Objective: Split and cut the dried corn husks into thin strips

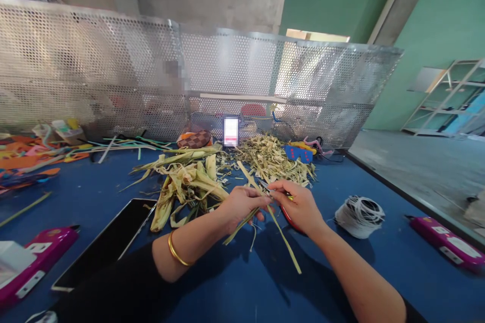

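My left hand (pixel 245 207) is closed on several thin corn husk strips (pixel 284 243), pale green and yellow; one end hangs towards the table's front, another rises up and left. Close beside it, my right hand (pixel 297 204) has its thumb and fingers pinched together at the strips. In that hand are scissors (pixel 288 219) with a red handle, partly hidden by the palm; a grey blade tip seems to point left by the strips. Behind my left hand lies a heap of whole corn husks (pixel 189 181). Shredded husk (pixel 265 156) is piled further back.
On the blue table (pixel 151 282) lie a dark tablet-like device (pixel 106 242), a ball of white string (pixel 359 217) and magenta devices (pixel 447 242) at both sides. A lit phone (pixel 231 131) stands at the back before a perforated metal screen (pixel 235 65). Coloured strips (pixel 30 156) lie left.
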